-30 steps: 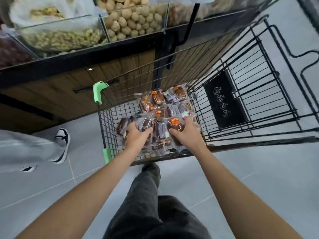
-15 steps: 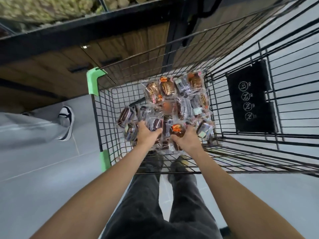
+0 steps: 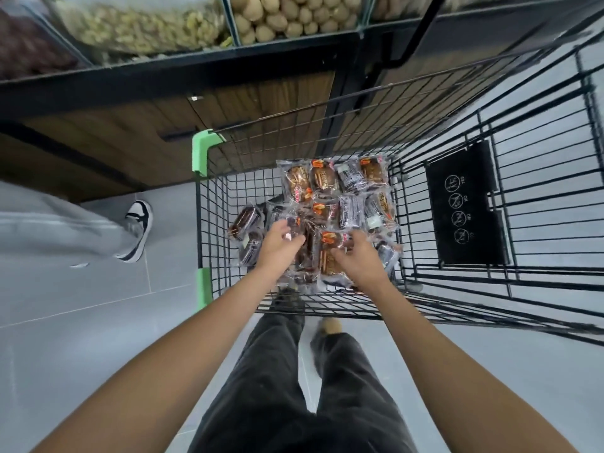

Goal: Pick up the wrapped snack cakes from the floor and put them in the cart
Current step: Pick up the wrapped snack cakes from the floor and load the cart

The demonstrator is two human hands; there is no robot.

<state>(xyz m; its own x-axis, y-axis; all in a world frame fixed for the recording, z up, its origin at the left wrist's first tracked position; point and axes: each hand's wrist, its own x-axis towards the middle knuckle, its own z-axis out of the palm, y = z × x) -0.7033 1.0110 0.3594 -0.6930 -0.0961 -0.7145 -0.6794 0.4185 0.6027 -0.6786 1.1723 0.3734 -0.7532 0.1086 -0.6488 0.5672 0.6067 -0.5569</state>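
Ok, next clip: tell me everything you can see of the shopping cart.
The cart is a black wire-mesh basket with green plastic guards on its left corners and a black panel of round white icons on the right side. It stands upright on the grey tiled floor beside a wood-fronted counter. Wrapped snack cakes cover much of its bottom; the left hand and right hand reach in over them.
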